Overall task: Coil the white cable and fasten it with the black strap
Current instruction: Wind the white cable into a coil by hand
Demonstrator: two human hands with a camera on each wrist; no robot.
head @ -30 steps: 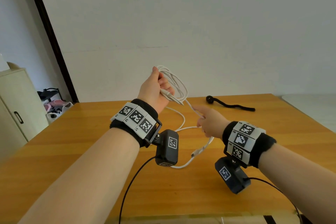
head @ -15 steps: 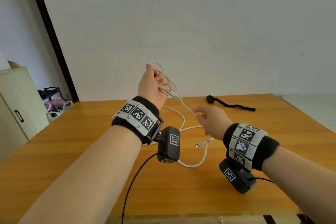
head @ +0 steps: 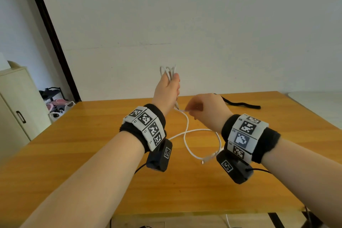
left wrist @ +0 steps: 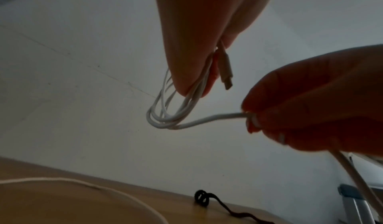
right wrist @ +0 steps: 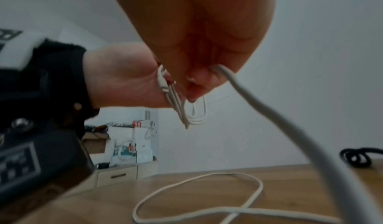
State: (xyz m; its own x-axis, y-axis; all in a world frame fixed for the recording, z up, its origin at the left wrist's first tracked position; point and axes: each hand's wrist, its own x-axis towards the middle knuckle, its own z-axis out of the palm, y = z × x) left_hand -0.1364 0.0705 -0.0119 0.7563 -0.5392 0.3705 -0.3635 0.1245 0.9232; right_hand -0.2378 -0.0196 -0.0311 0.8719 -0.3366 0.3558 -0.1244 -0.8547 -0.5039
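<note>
My left hand [head: 169,87] is raised above the wooden table [head: 92,144] and grips several loops of the white cable [left wrist: 165,113]. One plug end [left wrist: 225,70] sticks out beside the fingers. Just to its right, my right hand [head: 205,109] pinches the free run of the white cable [right wrist: 248,103] close to the coil. The rest of the white cable [head: 187,135] hangs down and lies looped on the table, ending in a connector [head: 205,160]. The black strap [head: 240,103] lies on the table's far side, behind my right hand.
A beige cabinet [head: 16,109] stands left of the table, with bags and shoes [head: 55,103] on the floor beyond it. A white wall runs behind the table. The table's near edge [head: 185,213] is below my forearms.
My right hand has risen and moved left, close to my left hand, drawing up more cable. My left hand has turned, so the loops now point upward. The loose end slid on the table.
</note>
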